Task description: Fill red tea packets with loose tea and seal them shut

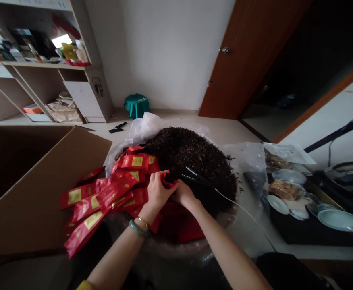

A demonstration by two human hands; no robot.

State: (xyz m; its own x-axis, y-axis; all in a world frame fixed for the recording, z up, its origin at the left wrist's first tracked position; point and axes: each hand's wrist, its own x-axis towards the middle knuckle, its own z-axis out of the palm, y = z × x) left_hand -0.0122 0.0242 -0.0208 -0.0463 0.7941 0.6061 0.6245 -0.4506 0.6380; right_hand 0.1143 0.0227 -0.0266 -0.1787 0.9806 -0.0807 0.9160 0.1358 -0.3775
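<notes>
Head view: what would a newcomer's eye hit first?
The bright red packets with gold labels, piled left of centre, against the big mound of dark, dry, leaf-like bits just beyond the hands. Then, at centre, the left hand and right hand meeting on one red packet. After that, the large open cardboard box at the left edge.

My jade-green bangle [138, 228], a thin gold bracelet [143, 221] beside it, yellow sleeve edge [84, 285] at lower left of the frame
</notes>
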